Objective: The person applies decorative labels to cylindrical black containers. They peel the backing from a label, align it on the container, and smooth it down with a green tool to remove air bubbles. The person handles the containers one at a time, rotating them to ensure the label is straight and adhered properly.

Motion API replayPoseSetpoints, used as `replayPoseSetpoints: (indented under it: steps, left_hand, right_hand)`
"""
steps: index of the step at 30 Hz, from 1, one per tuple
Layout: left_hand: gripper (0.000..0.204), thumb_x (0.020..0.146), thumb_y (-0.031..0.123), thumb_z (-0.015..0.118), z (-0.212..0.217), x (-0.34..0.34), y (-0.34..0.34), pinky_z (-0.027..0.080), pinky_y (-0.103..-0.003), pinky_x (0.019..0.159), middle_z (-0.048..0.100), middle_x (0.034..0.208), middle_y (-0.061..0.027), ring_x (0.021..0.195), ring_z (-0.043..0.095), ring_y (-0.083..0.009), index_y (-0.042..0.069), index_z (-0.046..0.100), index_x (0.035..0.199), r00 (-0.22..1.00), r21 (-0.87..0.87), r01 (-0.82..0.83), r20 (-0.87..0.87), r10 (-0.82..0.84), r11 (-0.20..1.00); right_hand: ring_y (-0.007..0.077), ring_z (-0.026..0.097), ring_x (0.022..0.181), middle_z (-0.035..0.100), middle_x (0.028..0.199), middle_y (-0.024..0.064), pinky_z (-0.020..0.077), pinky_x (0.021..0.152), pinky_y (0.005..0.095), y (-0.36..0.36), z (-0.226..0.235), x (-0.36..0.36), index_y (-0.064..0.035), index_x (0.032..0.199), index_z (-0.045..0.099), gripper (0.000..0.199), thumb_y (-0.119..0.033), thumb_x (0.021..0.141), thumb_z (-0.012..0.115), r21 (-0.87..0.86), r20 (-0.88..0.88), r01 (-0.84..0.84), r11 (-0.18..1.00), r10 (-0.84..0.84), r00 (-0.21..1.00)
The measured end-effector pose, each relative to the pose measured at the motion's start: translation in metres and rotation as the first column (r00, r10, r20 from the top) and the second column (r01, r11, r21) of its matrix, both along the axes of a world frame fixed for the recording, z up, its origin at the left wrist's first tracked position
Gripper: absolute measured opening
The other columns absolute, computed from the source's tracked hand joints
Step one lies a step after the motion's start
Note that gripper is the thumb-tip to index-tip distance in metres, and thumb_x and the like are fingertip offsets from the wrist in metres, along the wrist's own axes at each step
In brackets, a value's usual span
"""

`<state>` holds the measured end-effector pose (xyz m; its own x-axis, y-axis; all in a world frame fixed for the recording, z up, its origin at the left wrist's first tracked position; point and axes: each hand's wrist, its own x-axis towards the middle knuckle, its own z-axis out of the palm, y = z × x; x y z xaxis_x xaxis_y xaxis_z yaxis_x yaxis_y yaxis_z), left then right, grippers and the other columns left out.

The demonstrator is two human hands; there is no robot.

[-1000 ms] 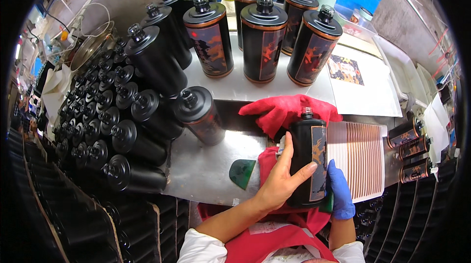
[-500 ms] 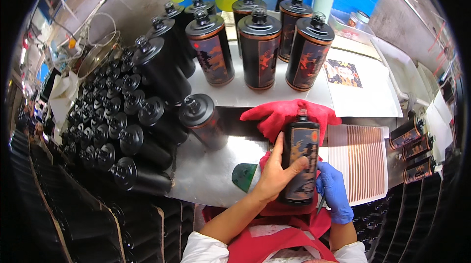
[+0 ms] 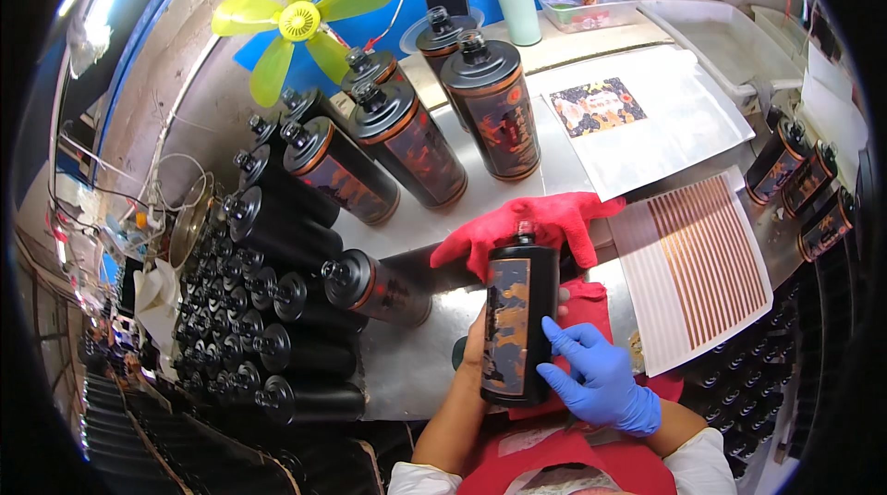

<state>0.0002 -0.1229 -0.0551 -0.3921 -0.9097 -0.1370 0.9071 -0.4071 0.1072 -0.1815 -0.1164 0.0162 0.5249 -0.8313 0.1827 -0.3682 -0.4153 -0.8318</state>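
A tall black bottle with a dark orange-patterned label [image 3: 519, 321] stands upright at the near edge of the metal table [image 3: 416, 366]. The bare left hand [image 3: 476, 347] grips its left side from behind, and the blue-gloved right hand [image 3: 599, 382] presses spread fingers flat against its right side. A red cloth glove [image 3: 531, 222] lies just behind the bottle, between it and a row of labelled black bottles [image 3: 407, 139]. To the left, plain black bottles [image 3: 268, 310] crowd the table. A striped sheet [image 3: 707, 259] lies right, near a yellow fan [image 3: 297, 19] farther back.
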Motion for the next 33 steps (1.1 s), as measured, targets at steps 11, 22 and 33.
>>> replayPoseSetpoints:
  steps: [11,22,33]
  left_hand:
    - [0.078,0.089,0.031,0.059,-0.008,-0.002,0.001,0.048,-0.046,0.098,0.031,0.142,-0.0287,0.128,0.041,-0.0376,-0.002,0.015,0.145,0.989,-0.232,0.009,-0.144,-0.044,0.973]
    - [0.043,0.104,0.028,0.026,0.011,-0.018,0.003,0.042,-0.033,0.099,0.052,0.124,-0.0128,0.113,0.052,-0.0188,-0.001,0.035,0.135,0.567,-0.194,-0.323,0.744,0.353,0.926]
    - [0.059,0.103,0.03,0.032,0.012,-0.019,0.006,0.034,-0.029,0.103,0.038,0.139,-0.0127,0.122,0.043,-0.0179,-0.001,0.008,0.147,0.477,-0.346,-0.206,0.782,0.403,0.915]
  right_hand:
    - [0.0194,0.059,0.06,0.058,0.089,0.0087,0.0489,0.053,0.0292,-0.006,0.004,0.011,-0.0062,0.13,0.053,0.053,-0.021,0.082,0.069,-0.087,0.069,-0.052,0.995,0.058,0.996]
    - [0.0255,0.061,0.066,0.06,0.088,0.0166,0.0489,0.06,0.0308,-0.024,-0.025,-0.028,0.0003,0.123,0.056,0.039,-0.011,0.086,0.063,0.129,0.027,0.096,0.987,-0.1,0.995]
    - [0.0197,0.06,0.071,0.056,0.105,0.0134,0.0507,0.065,0.0317,-0.025,-0.009,-0.034,-0.0037,0.144,0.03,0.114,-0.048,0.056,0.086,0.35,-0.19,-0.118,0.929,0.194,0.963]
